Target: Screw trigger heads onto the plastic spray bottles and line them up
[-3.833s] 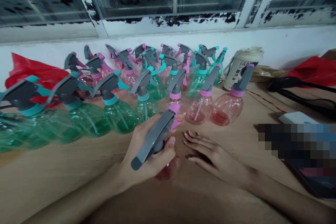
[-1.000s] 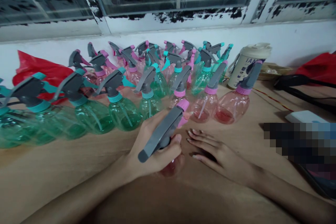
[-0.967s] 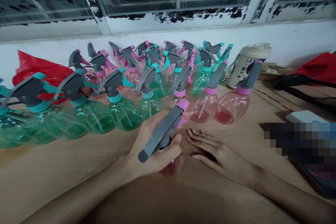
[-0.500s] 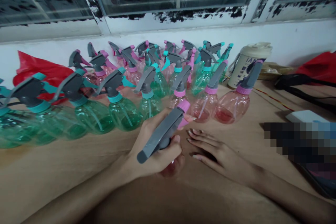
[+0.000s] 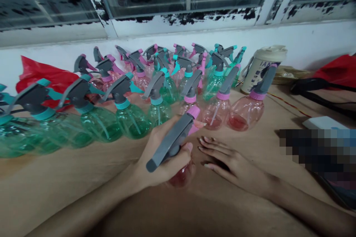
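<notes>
Presently: left hand wrapped round spray bottle, likely for its trigger; right hand palm-down beside, seemingly empty.

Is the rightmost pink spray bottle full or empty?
Neither, partly filled: darker red liquid sits low in the pink bottle.

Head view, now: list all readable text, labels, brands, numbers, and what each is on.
"IA", then a third letter, possibly "M": beige lidded cup.
Smaller marks below it: too blurred to read.
Pink spray bottle in the left hand: none visible.
Other spray bottles: none legible.
</notes>
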Demonstrator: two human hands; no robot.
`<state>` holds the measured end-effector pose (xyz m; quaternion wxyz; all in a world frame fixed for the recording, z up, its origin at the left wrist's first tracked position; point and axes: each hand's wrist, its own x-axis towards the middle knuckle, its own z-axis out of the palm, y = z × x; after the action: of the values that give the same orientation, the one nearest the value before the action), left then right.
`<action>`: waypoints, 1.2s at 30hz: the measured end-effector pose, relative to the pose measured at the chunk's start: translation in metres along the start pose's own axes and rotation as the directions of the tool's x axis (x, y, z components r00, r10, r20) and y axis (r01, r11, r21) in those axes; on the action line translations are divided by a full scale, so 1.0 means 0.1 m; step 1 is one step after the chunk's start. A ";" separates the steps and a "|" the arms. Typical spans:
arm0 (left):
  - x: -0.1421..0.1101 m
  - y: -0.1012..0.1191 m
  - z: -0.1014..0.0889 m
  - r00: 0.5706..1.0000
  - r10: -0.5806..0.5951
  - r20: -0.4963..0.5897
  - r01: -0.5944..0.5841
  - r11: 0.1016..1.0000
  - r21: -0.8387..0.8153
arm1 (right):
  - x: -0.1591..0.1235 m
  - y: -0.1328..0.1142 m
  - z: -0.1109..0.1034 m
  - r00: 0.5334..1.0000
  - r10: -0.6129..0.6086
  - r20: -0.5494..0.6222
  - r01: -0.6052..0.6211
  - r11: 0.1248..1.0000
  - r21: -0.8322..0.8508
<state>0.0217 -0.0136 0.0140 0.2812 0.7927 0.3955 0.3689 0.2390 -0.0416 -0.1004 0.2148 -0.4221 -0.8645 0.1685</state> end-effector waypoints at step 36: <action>0.00 -0.05 0.36 0.999 -0.024 0.020 0.027 0.986 -0.166 | 0.04 -0.57 -0.22 0.986 0.122 -0.117 -0.097 0.974 0.204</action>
<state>0.0487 -0.0163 -0.0102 0.3548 0.7646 0.3709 0.3897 0.2106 -0.0698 -0.0534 0.3013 -0.4557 -0.8032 0.2376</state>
